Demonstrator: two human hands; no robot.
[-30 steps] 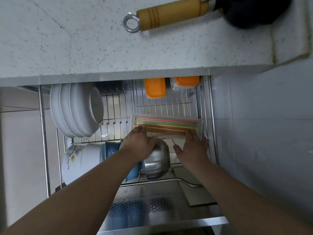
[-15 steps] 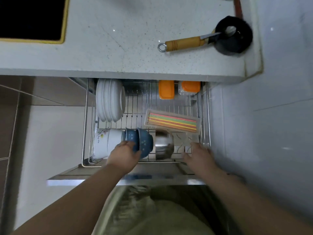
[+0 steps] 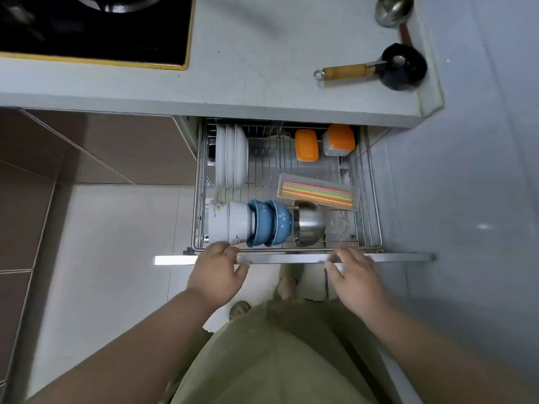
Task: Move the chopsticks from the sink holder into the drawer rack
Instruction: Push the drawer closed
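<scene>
Coloured chopsticks lie in a clear plastic tray that rests on the wire drawer rack, right of centre. The rack is pulled out from under the counter. My left hand is at the drawer's steel front edge, fingers spread over it, holding nothing. My right hand is at the same edge further right, fingers apart and empty. Both hands are well in front of the chopstick tray. No sink holder is in view.
In the rack stand white plates, a white cup, two blue bowls, a steel bowl and two orange-lidded boxes. On the counter are a black stove top and a wooden-handled pot. The floor is tiled.
Both hands let go of the chopstick tray and drew back to the drawer's front edge. The view rose and pulled back, showing the counter and stove.
</scene>
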